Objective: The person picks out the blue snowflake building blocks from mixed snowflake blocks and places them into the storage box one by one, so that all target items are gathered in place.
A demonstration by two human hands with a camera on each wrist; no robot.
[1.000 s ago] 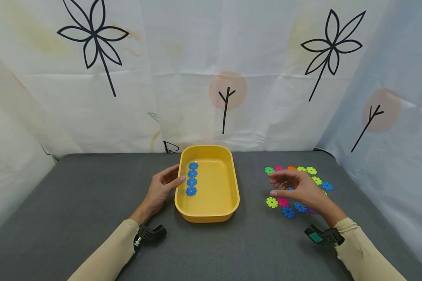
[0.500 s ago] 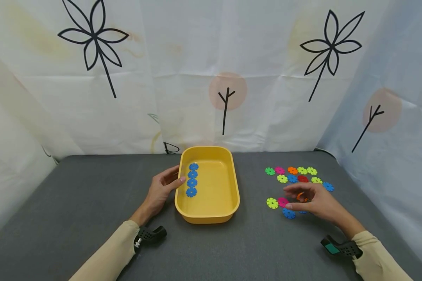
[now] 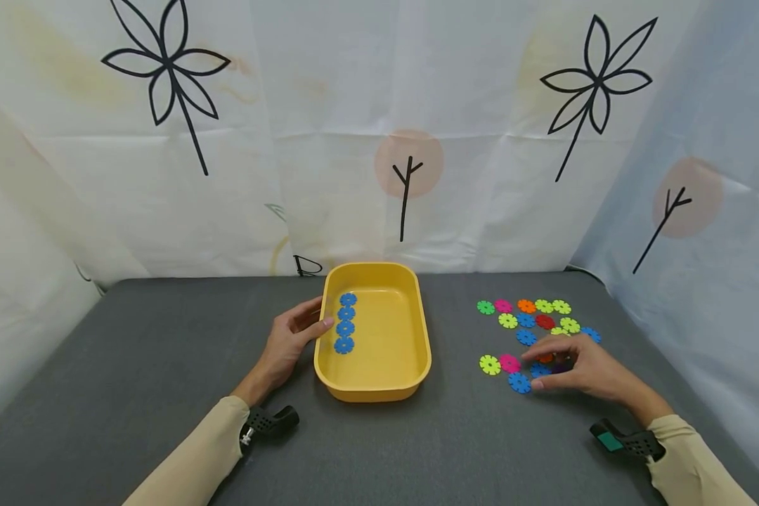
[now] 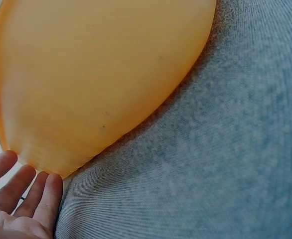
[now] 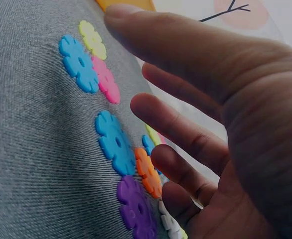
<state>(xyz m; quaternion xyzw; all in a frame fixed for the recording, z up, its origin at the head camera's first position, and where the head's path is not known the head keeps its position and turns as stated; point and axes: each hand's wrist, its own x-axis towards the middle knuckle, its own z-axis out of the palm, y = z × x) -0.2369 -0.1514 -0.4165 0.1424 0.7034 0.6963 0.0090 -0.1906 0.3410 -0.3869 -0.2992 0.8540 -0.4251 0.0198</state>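
While the left hand [image 3: 291, 341] grips the yellow tray [image 3: 395, 337] by its side, a blue disc [image 5: 117, 143] lies beneath the right hand [image 3: 585, 364], fingers spread, holding nothing. Expect a light, stiff piece; pinch opposite notched edges.

From where I stand: yellow tray [image 3: 388, 344], upright, mid-frame, left hand [image 3: 289, 341] gripping its left rim. Four blue flower-shaped discs [image 3: 344, 328] inside, lined up along left wall. Loose discs [image 3: 545, 321], mixed colours, flat, right of frame; right hand [image 3: 588, 365] over lower ones, including orange disc [image 5: 147, 172], purple disc [image 5: 134, 209].
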